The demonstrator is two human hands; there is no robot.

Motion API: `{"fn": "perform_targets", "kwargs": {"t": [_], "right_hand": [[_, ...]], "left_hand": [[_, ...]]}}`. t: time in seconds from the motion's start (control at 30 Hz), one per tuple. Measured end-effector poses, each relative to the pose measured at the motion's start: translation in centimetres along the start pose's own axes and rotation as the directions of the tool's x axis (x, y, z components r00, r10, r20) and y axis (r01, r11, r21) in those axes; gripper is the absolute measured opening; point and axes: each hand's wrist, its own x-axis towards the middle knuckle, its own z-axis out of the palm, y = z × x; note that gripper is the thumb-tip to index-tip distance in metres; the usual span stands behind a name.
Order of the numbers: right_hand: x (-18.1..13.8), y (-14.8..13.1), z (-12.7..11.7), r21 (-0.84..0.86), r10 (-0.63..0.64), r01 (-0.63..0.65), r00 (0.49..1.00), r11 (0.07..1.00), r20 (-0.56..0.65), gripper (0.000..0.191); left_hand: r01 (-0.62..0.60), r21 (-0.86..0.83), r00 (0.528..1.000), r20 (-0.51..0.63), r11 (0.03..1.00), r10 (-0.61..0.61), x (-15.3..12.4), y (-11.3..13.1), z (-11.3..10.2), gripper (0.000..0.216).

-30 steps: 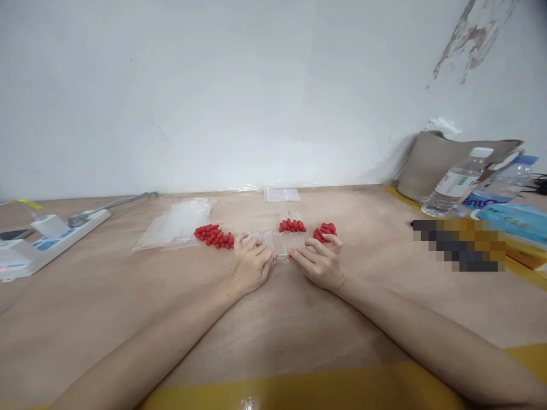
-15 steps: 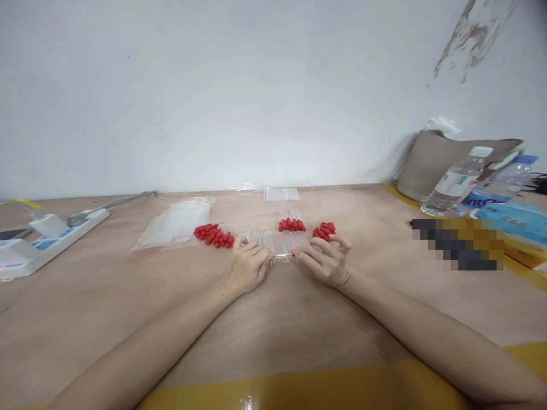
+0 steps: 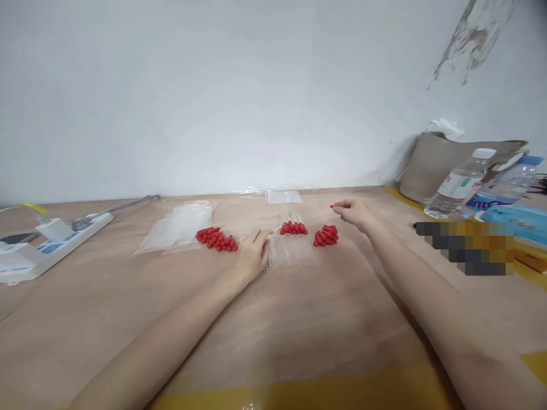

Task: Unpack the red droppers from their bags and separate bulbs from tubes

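Note:
A row of clear glass tubes [image 3: 290, 250] lies on the brown table. My left hand [image 3: 252, 254] rests at the row's left end with curled fingers pinching one clear tube. My right hand [image 3: 352, 212] is raised beyond the tubes and pinches a small red cap [image 3: 332, 206] between its fingertips. Red caps lie in three heaps: a left heap [image 3: 216, 239], a middle cluster [image 3: 293, 228] capping tubes, and a right heap [image 3: 326, 236] just below my right hand.
Clear plastic bags [image 3: 177, 225] lie left of the caps, a small zip bag [image 3: 282, 197] by the wall. A white power strip [image 3: 51, 245] sits far left. Water bottles [image 3: 459, 185], a beige bag [image 3: 431, 162] and a blue pack [image 3: 513, 216] stand at the right.
My right hand left the tube row, rose and moved back right with a red cap pinched in it. My left hand stayed at the row's left end.

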Motion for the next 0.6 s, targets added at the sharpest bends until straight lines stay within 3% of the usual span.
{"fn": "perform_targets", "kwargs": {"t": [0.17,0.37,0.6], "right_hand": [[1.0,2.0,0.9,0.016,0.105,-0.106,0.992,0.994,0.069,0.017],[0.8,2.9,1.2,0.027,0.162,-0.17,0.971,0.985,0.178,0.03],[0.5,2.6,1.2,0.033,0.143,-0.157,0.954,0.987,0.265,0.018]], "left_hand": [[-0.122,0.012,0.99,0.076,0.992,0.12,-0.3,0.7,0.6,0.018],[-0.161,0.0,0.968,0.194,0.987,0.158,-0.8,1.3,0.6,0.019],[-0.282,0.086,0.94,0.222,0.956,0.257,-0.6,1.6,0.5,0.021]]}}
